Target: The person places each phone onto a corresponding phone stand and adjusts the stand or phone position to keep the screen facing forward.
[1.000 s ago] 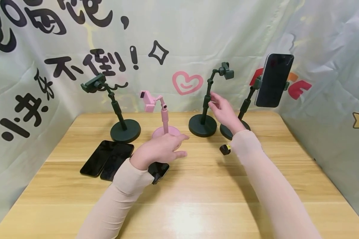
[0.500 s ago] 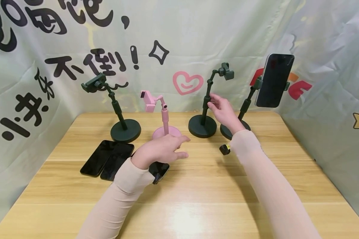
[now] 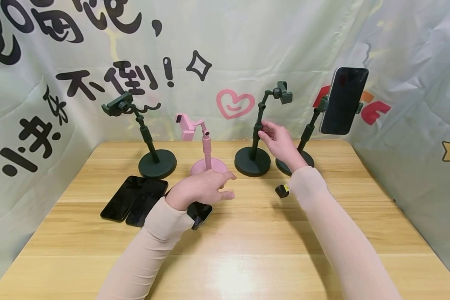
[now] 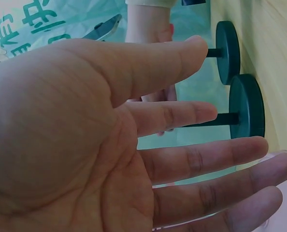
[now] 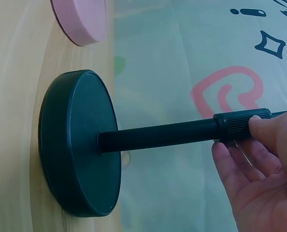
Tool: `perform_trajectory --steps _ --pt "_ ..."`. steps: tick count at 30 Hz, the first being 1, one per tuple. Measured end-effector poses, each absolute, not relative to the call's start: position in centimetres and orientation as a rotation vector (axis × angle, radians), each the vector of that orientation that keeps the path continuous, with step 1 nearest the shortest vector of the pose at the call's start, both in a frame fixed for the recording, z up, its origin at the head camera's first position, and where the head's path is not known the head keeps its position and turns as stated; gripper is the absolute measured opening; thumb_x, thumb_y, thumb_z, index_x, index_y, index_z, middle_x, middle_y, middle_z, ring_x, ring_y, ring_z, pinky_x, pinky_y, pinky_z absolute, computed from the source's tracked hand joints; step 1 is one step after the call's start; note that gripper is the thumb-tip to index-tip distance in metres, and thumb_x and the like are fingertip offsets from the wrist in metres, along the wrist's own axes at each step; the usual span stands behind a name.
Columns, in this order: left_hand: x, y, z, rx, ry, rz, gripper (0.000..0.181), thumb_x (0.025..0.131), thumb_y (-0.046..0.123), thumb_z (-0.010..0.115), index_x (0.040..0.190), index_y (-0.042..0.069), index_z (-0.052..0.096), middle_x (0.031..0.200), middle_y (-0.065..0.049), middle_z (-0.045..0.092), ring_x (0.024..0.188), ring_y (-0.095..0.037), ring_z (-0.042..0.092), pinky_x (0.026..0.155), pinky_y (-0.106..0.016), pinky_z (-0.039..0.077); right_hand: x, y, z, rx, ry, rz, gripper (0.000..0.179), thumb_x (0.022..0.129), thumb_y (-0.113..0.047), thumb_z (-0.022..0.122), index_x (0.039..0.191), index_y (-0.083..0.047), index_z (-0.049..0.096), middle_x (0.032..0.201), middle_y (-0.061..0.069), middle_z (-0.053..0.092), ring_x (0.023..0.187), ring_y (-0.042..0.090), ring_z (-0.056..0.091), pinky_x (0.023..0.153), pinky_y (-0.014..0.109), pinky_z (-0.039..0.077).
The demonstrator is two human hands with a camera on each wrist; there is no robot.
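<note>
A dark green phone stand (image 3: 252,162) with a round base stands upright right of the table's middle. My right hand (image 3: 280,143) pinches the ribbed collar (image 5: 240,123) on its pole between thumb and fingers. The empty phone clamp at its top leans right. Over the table, in front of a pink phone stand (image 3: 207,146), my left hand (image 3: 200,187) hangs with its fingers extended. Nothing lies in its palm (image 4: 109,154). Partly under the left wrist shows a dark phone (image 3: 199,213).
To the right, another green stand (image 3: 307,132) holds a phone (image 3: 344,101). A green stand (image 3: 157,163) with a tilted clamp is at the left. Two black phones (image 3: 123,199) lie before it. A small black object (image 3: 282,191) with yellow lies near my right sleeve.
The gripped green stand has shifted slightly toward me and left, along with my right hand. My left hand has hardly moved.
</note>
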State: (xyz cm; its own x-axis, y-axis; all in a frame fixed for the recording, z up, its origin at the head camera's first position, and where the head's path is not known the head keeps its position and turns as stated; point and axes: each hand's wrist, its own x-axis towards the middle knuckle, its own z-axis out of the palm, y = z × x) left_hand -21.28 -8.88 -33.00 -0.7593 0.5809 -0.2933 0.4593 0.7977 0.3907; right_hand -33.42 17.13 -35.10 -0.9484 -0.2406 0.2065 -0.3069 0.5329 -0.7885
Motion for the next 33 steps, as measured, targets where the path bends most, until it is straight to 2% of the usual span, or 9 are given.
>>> perform_trajectory --steps 8,19,27,33 --pt "-21.4 -8.8 -33.2 0.765 2.573 0.421 0.057 0.109 0.037 0.064 0.160 0.016 0.048 0.138 -0.017 0.070 0.128 -0.030 0.068 0.112 -0.048 0.053 -32.6 17.4 -35.1 0.509 -2.700 1.402 0.056 0.113 -0.021 0.056 0.163 -0.001 0.041 0.154 0.027 0.058 0.146 0.042 0.056 0.123 0.054 0.043" --pt "-21.4 -8.8 -33.3 0.759 2.573 0.399 0.059 0.109 0.040 0.063 0.161 0.018 0.046 0.139 -0.015 0.070 0.126 -0.026 0.068 0.111 -0.046 0.054 -31.3 17.6 -35.3 0.522 -2.679 1.346 0.056 0.112 -0.023 0.059 0.161 0.000 0.045 0.146 0.026 0.064 0.139 0.040 0.061 0.122 0.055 0.045" --pt "-21.4 -8.9 -33.3 0.754 2.563 0.407 0.059 0.109 0.038 0.063 0.162 0.018 0.045 0.143 -0.017 0.068 0.132 -0.030 0.067 0.114 -0.047 0.053 -30.9 17.8 -35.5 0.542 -2.651 1.319 0.050 0.111 -0.021 0.062 0.153 0.004 0.052 0.141 0.028 0.067 0.134 0.041 0.064 0.119 0.056 0.047" --pt "-21.4 -8.9 -33.3 0.769 2.567 0.401 0.060 0.109 0.039 0.064 0.161 0.017 0.046 0.141 -0.017 0.069 0.131 -0.030 0.067 0.113 -0.047 0.053 -30.4 18.1 -35.6 0.540 -2.640 1.325 0.047 0.108 -0.022 0.066 0.147 0.003 0.057 0.139 0.026 0.069 0.133 0.041 0.066 0.116 0.056 0.051"
